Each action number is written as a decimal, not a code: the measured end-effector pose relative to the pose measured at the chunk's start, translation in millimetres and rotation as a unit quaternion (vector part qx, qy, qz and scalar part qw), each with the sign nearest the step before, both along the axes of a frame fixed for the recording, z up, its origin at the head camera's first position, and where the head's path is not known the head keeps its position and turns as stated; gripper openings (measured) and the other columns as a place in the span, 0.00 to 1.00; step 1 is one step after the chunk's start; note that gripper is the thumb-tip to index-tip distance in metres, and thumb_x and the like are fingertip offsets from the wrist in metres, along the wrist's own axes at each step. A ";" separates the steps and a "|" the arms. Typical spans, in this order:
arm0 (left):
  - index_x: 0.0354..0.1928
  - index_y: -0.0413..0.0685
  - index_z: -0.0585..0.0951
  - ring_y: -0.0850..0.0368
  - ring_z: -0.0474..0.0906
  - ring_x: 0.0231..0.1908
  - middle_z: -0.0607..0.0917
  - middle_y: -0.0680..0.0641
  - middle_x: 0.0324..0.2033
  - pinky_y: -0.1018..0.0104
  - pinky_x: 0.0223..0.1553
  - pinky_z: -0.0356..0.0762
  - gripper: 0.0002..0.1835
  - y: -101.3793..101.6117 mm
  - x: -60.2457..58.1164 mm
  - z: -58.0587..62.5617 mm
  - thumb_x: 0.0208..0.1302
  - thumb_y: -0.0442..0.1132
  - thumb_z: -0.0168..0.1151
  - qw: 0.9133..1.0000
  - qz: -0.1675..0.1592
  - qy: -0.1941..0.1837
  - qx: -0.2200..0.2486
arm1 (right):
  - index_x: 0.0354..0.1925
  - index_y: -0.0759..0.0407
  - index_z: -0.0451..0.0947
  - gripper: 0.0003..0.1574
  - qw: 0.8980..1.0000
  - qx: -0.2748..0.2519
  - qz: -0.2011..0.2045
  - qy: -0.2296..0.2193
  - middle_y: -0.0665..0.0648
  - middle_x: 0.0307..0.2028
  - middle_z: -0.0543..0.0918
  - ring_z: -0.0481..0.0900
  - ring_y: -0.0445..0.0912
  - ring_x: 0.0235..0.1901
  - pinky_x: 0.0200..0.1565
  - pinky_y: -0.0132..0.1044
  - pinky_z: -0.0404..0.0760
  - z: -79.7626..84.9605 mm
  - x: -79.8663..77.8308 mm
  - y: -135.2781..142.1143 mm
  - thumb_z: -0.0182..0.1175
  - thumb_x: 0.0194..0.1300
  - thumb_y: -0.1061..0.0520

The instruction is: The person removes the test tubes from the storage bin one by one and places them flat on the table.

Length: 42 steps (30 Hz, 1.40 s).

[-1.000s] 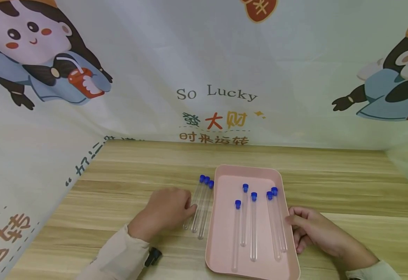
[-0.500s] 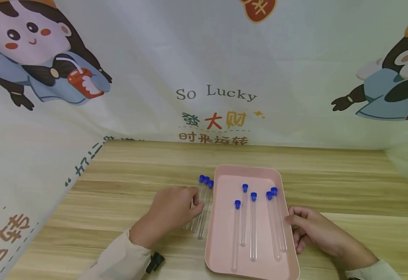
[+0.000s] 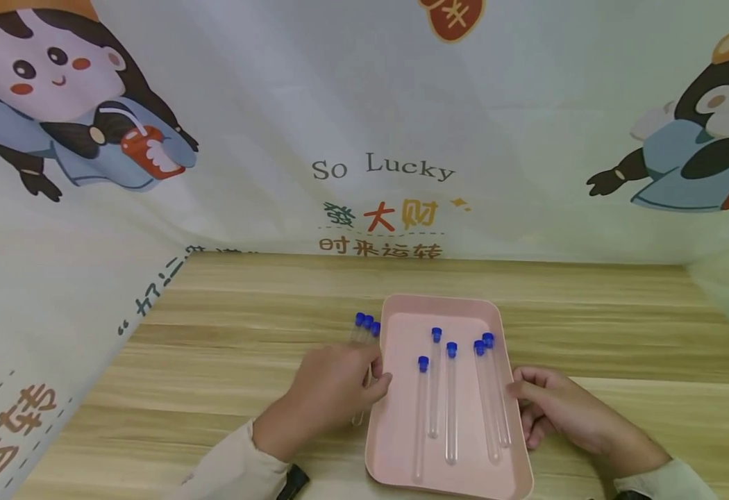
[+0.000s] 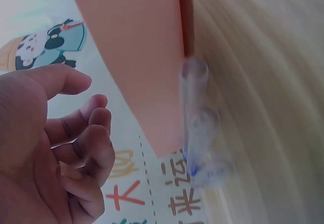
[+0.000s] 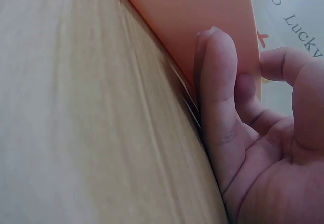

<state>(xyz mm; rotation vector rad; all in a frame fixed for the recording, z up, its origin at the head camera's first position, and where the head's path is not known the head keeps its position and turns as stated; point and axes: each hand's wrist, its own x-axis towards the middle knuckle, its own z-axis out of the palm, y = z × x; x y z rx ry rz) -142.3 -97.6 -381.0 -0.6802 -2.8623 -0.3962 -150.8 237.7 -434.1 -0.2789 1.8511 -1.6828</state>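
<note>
Since the earlier head frame, the left hand (image 3: 336,382) has shifted right; it was beside the 3 loose tubes (image 3: 368,322) and is now above them, its thumb and fingertips near the left rim of the pink tray (image 3: 384,444). The left wrist view shows its fingers loosely bent and holding nothing, with the tubes lower down, lying on the tabletop (image 3: 264,292) along the tray's outer wall and blurred. The right hand (image 3: 567,413) has stayed at the opposite rim, pinching the tray's edge between thumb and fingers. The 5 tubes (image 3: 452,410) inside the tray lie as before, blue caps toward the far end, 2 of them close together on the right.

The tabletop has a pale wood grain with darker streaks. A whitish cloth (image 3: 527,139) stands behind it and along the sides, printed with 2 cartoon figures (image 3: 80,111), "So Lucky" lettering (image 3: 383,167), coloured characters below that and a red emblem (image 3: 455,19) at the top.
</note>
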 end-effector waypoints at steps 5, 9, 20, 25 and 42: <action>0.23 0.57 0.75 0.66 0.62 0.15 0.68 0.60 0.13 0.69 0.15 0.59 0.14 11.0 3.2 0.0 0.62 0.50 0.65 1.000 -0.018 -0.019 -0.002 | 0.31 0.54 0.67 0.11 1.000 0.001 0.003 -0.004 0.50 0.22 0.79 0.80 0.40 0.19 0.24 0.35 0.82 -0.7 -0.4 -0.5 0.50 0.74 0.56; 0.24 0.57 0.75 0.67 0.63 0.16 0.70 0.60 0.14 0.70 0.15 0.60 0.13 18.7 3.3 0.6 0.63 0.50 0.65 0.999 -0.034 -0.020 -0.010 | 0.32 0.55 0.67 0.11 1.000 0.003 0.003 -0.005 0.51 0.23 0.79 0.80 0.40 0.19 0.24 0.35 0.82 -1.9 -1.5 -1.0 0.50 0.74 0.56; 0.23 0.58 0.77 0.68 0.66 0.18 0.75 0.61 0.18 0.71 0.19 0.63 0.12 30.9 4.8 -3.8 0.62 0.49 0.65 0.998 -0.052 -0.023 -0.024 | 0.31 0.55 0.67 0.11 1.000 0.005 0.002 0.000 0.52 0.23 0.79 0.80 0.41 0.19 0.23 0.35 0.81 -4.8 -4.5 -3.6 0.50 0.74 0.56; 0.22 0.59 0.77 0.68 0.66 0.18 0.74 0.61 0.18 0.71 0.20 0.63 0.14 36.0 5.1 -8.6 0.62 0.50 0.66 0.997 -0.062 -0.033 -0.039 | 0.30 0.55 0.66 0.12 1.000 0.003 0.004 -0.002 0.51 0.22 0.79 0.80 0.41 0.19 0.23 0.34 0.81 -4.7 -3.8 -3.7 0.51 0.73 0.56; 0.19 0.59 0.73 0.65 0.66 0.17 0.71 0.61 0.15 0.67 0.20 0.62 0.18 43.9 6.4 -12.6 0.60 0.54 0.68 0.993 -0.061 -0.060 -0.080 | 0.30 0.56 0.65 0.13 1.000 0.009 -0.007 0.001 0.51 0.23 0.79 0.80 0.41 0.19 0.24 0.35 0.82 -1.8 -1.4 1.4 0.51 0.74 0.56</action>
